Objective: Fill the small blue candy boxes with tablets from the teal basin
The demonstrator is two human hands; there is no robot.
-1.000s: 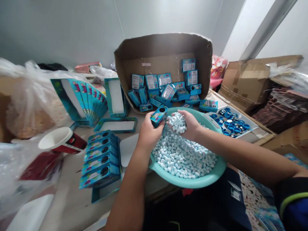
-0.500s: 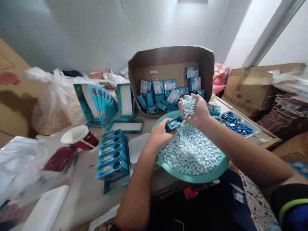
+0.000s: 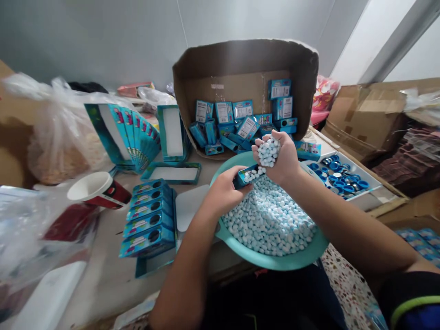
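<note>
The little blue box [image 3: 243,176] hangs low over the teal basin [image 3: 275,262], with the left hand [image 3: 223,196] wrapped tight around it. On my feed, compared with half a second back, the right hand [image 3: 280,158] has tipped in closer. It's loosely curled round a handful of white candies [image 3: 268,151], and a few now sit right at the box's hole. More blue boxes [image 3: 240,123] lie in the carton [image 3: 240,57] behind.

Soft, even daylight from the upper right, weak shadows, no glare; edges bow outward, and the lower-left corner smears with motion blur.
</note>
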